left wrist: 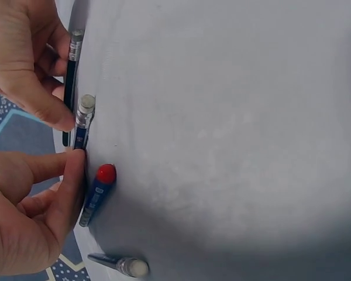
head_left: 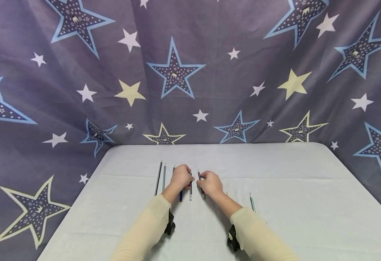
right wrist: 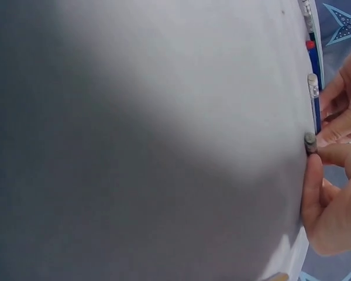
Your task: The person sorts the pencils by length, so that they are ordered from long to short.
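Near the middle of the white-covered table, my left hand [head_left: 180, 177] pinches a blue pencil [left wrist: 81, 136] that has a metal band and a pale eraser. Just to its right, my right hand [head_left: 211, 184] grips a dark pencil [left wrist: 71, 88], also tipped with an eraser. Both pencils lie roughly lengthwise, eraser ends toward me, with a narrow gap between them. Left of the left hand's pencil is a blue pencil with a red end [left wrist: 98, 196], its far part hidden by that hand in the head view.
Farther left lie a long black pencil [head_left: 158, 179] and a teal pencil [head_left: 164, 175]. A second teal pencil [head_left: 252, 202] lies right of my right forearm, which partly hides a small pencil tip [head_left: 227, 194]. Behind the table [head_left: 275, 163] hangs a star-patterned curtain [head_left: 210, 90].
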The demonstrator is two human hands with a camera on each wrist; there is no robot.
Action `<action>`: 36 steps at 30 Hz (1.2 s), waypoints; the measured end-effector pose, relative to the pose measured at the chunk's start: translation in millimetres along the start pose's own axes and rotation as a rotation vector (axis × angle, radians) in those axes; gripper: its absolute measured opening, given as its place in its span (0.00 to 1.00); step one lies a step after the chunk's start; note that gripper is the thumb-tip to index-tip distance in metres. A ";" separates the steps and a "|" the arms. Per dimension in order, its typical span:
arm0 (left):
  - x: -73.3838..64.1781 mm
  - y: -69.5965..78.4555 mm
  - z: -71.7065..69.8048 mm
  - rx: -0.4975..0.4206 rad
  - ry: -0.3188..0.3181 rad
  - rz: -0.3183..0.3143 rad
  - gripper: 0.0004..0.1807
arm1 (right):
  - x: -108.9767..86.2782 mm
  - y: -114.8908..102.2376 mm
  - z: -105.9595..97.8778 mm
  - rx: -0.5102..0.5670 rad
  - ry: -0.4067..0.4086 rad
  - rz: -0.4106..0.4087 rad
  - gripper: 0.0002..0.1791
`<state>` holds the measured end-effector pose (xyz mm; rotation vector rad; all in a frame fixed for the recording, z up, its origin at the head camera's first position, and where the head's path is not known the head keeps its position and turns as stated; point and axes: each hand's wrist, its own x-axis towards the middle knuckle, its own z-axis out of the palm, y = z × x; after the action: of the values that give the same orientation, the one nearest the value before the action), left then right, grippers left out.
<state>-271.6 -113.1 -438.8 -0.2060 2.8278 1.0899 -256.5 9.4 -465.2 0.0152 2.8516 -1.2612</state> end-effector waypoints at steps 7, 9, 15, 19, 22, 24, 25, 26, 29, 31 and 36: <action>-2.4 0.1 -1.5 0.043 -0.001 0.017 0.16 | 2.4 2.8 -7.7 0.218 -0.082 0.046 0.17; -2.9 0.8 -2.6 0.086 0.014 0.032 0.19 | 1.2 2.5 -12.4 0.227 -0.097 0.051 0.16; -8.1 9.6 -7.8 0.163 0.046 0.111 0.24 | -3.2 -0.1 -33.9 0.184 -0.125 0.042 0.15; -16.1 14.8 -7.0 0.149 0.006 0.146 0.25 | -5.8 0.9 -47.0 0.135 -0.157 0.024 0.14; -23.3 18.6 -3.8 0.121 -0.028 0.181 0.25 | -8.1 3.8 -54.5 0.111 -0.176 0.014 0.13; -27.6 21.1 -1.0 0.089 -0.054 0.202 0.25 | -9.5 6.7 -58.5 0.096 -0.176 0.004 0.12; -29.7 22.4 0.4 0.078 -0.063 0.211 0.25 | -10.3 8.5 -60.6 0.091 -0.177 -0.002 0.12; -31.8 23.5 1.7 0.066 -0.073 0.217 0.25 | -11.3 10.1 -62.9 0.085 -0.179 -0.006 0.12; -37.0 25.7 5.8 0.031 -0.108 0.216 0.25 | -14.0 15.4 -69.7 0.076 -0.181 -0.017 0.12; -40.0 26.6 8.5 0.021 -0.123 0.216 0.24 | -16.0 19.0 -75.2 0.077 -0.189 -0.014 0.13; -47.2 27.4 16.1 -0.023 -0.173 0.224 0.23 | -20.9 29.6 -88.6 0.082 -0.185 0.001 0.13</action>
<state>-228.7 -77.9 -425.8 0.1987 2.7317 1.1208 -236.6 94.8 -427.0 -0.0934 2.6430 -1.3035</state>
